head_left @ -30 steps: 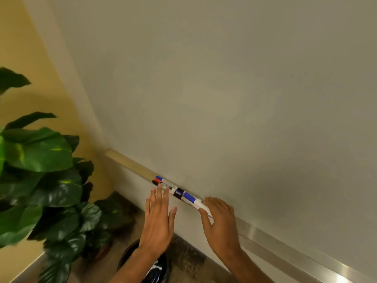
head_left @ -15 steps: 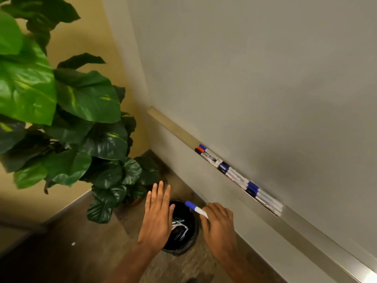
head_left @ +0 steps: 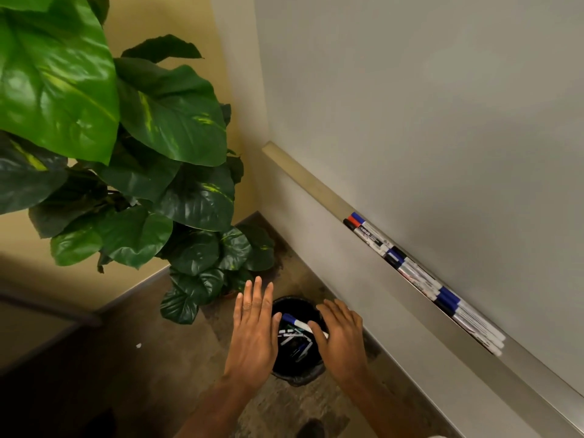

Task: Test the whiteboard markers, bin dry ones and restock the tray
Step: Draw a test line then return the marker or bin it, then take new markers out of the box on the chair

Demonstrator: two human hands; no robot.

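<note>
There is just one camera, worn on the person's head. It looks down and a bit forward into a room corner. The bin (head_left: 295, 373) on the floor sits low in the middle, close below. The whiteboard (head_left: 442, 121) fills the right side, very near. The plant (head_left: 126, 137) fills the upper left.

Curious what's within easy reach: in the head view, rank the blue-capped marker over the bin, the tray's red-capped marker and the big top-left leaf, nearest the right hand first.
1. Blue-capped marker: held by the right hand.
2. Red-capped marker: on the tray, ahead.
3. Big leaf: far top left.
</note>
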